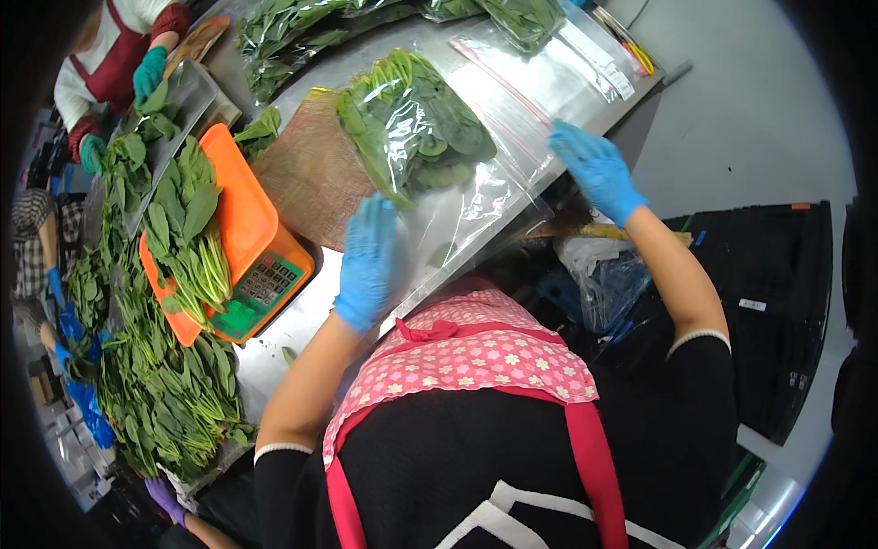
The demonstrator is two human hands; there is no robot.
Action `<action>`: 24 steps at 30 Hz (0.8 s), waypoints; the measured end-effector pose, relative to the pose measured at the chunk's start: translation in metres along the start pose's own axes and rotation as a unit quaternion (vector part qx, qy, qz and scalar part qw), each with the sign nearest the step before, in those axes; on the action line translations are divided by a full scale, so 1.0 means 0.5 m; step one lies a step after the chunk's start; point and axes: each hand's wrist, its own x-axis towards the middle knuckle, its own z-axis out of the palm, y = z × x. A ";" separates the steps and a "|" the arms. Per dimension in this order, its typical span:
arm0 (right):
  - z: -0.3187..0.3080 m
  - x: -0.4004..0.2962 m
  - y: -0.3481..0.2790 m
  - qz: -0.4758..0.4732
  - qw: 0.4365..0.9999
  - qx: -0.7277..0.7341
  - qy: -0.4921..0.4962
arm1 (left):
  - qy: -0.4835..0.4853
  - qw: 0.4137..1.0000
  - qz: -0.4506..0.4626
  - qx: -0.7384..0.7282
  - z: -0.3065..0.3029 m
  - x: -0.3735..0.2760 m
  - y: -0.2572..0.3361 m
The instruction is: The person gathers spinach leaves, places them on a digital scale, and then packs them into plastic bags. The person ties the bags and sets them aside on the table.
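Note:
A clear plastic bag filled with leafy greens (418, 130) lies flat on the metal table, its stems toward the far side. My left hand (367, 264), in a blue glove, is extended at the bag's near left edge; whether it touches the plastic I cannot tell. Across the bag's unfilled end, my right hand (593, 168), also blue-gloved, is held flat by the table edge with its fingertips near the plastic. Neither hand grips anything. Under the bag's left side lies a brown mesh sheet (309, 168).
Left of me stands an orange digital scale (274, 274) with loose greens (188, 213) in its pan. A pile of greens (171, 391) spreads along the table. Filled bags (295, 41) and flat empty bags (507, 75) lie beyond. Co-workers' gloved hands (149, 74) are at the left.

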 end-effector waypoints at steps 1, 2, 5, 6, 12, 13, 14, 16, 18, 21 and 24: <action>0.031 0.034 -0.003 -0.057 0.998 0.008 -0.010 | -0.019 0.999 0.025 0.020 0.038 -0.002 -0.005; 0.063 0.065 -0.006 -0.150 0.987 -0.043 0.036 | -0.026 0.997 0.050 0.046 0.060 0.005 -0.010; 0.064 0.137 -0.022 -0.290 0.956 -0.033 -0.039 | -0.140 0.988 0.006 0.061 0.044 0.042 0.011; 0.077 0.147 -0.014 -0.304 0.948 0.098 -0.012 | -0.113 0.994 -0.009 0.006 0.055 0.038 0.008; 0.151 0.153 -0.005 -0.105 0.859 0.501 -0.014 | -0.297 0.947 -0.099 -0.074 -0.028 0.105 -0.006; 0.145 0.154 -0.025 -0.042 0.816 0.576 -0.014 | -0.355 0.921 -0.140 -0.081 -0.052 0.128 0.005; 0.133 0.158 -0.045 0.055 0.781 0.622 -0.017 | -0.210 0.908 -0.235 -0.275 0.000 0.078 -0.033; 0.134 0.172 -0.069 0.145 0.728 0.670 -0.016 | -0.034 0.835 -0.286 -0.468 0.048 0.031 -0.084; 0.191 0.176 -0.066 0.232 0.695 0.680 0.015 | 0.021 0.902 -0.240 -0.359 0.051 0.070 -0.102; 0.213 0.204 -0.074 0.309 0.758 0.574 0.011 | -0.041 0.745 -0.428 -0.510 0.061 0.120 -0.142; 0.186 0.241 -0.069 0.366 0.688 0.626 0.027 | -0.034 0.762 -0.450 -0.465 0.096 0.124 -0.173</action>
